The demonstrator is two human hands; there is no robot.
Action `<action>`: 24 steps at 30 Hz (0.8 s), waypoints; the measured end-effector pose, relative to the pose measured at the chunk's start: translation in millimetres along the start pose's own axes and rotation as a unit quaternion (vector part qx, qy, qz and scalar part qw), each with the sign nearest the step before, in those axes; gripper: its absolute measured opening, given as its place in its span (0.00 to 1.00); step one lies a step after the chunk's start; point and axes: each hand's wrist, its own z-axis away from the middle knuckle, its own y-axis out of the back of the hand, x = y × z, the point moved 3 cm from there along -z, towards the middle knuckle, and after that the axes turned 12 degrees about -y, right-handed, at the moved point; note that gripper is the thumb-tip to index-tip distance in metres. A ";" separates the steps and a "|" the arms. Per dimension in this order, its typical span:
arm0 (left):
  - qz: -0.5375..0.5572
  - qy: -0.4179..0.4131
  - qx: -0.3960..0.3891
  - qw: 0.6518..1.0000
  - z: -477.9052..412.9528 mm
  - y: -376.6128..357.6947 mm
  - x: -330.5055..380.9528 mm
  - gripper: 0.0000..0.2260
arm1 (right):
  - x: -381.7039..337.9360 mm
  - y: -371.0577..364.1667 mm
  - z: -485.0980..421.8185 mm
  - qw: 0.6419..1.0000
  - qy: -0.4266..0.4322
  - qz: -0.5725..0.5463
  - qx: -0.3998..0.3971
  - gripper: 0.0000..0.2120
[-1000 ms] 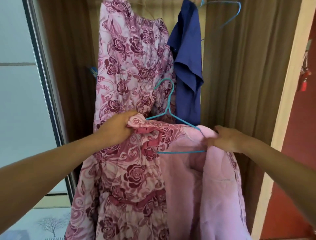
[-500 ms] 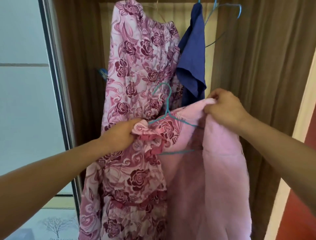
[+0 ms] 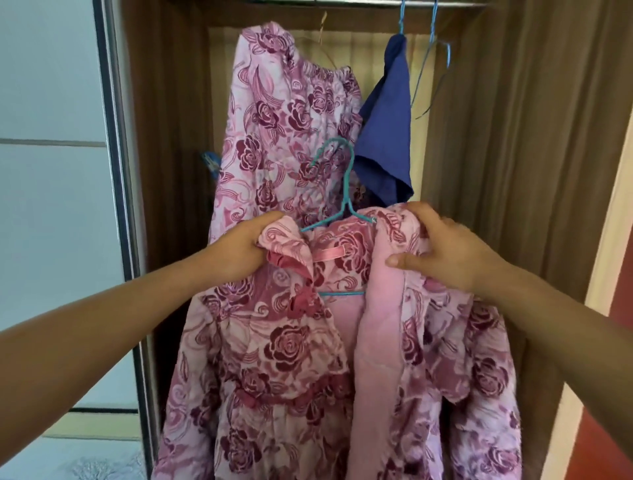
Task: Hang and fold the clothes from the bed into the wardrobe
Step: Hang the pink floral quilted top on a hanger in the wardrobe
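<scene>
I hold a pink rose-print quilted jacket (image 3: 291,349) in front of the open wardrobe (image 3: 513,171). A teal wire hanger (image 3: 346,192) sits inside its collar, with the hook sticking up free of the rail. My left hand (image 3: 239,250) grips the left collar and shoulder. My right hand (image 3: 442,250) grips the right shoulder, which now lies over the hanger. The jacket's plain pink lining shows along the open front edge.
Matching rose-print trousers (image 3: 284,137) and a dark blue garment (image 3: 387,137) hang from the rail (image 3: 376,2) behind the jacket. An empty blue wire hanger (image 3: 435,51) hangs at the right. The sliding door (image 3: 51,205) stands at the left, a door frame (image 3: 606,257) at the right.
My right hand lifted the jacket's right side and pulled it over the hanger's right arm. The patterned outside now faces me there. My left hand kept its grip.
</scene>
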 end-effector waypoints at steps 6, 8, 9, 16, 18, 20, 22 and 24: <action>0.016 -0.027 0.029 0.999 -23.7 -5.7 16.7 0.20 | 10.3 -12.8 9.4 0.999 -0.003 -0.021 0.043 0.25; 0.015 -0.042 0.071 0.996 -41.3 -1.6 31.5 0.23 | 7.4 -9.8 9.4 0.998 0.004 0.007 0.057 0.24; -0.003 -0.055 0.073 0.996 -47.5 -2.8 40.4 0.24 | 6.3 -5.1 8.9 0.997 0.000 0.003 0.073 0.24; -0.154 -0.062 -0.034 0.986 -41.8 -55.9 49.4 0.48 | 20.3 38.4 22.5 0.986 -0.043 -0.001 0.158 0.24; -0.090 -0.066 0.002 0.994 -50.1 -64.9 60.5 0.46 | 24.5 53.1 31.0 0.985 -0.053 0.022 0.163 0.23; -0.044 -0.061 0.022 0.997 -57.7 -75.0 73.2 0.42 | 30.0 67.5 40.4 0.983 -0.064 0.049 0.167 0.22; -0.020 -0.054 0.030 0.998 -63.9 -86.5 82.5 0.40 | 36.4 79.0 51.1 0.979 -0.081 0.074 0.169 0.22; -0.021 -0.043 0.027 0.998 -71.7 -99.5 91.9 0.40 | 43.8 89.1 63.2 0.975 -0.097 0.098 0.173 0.21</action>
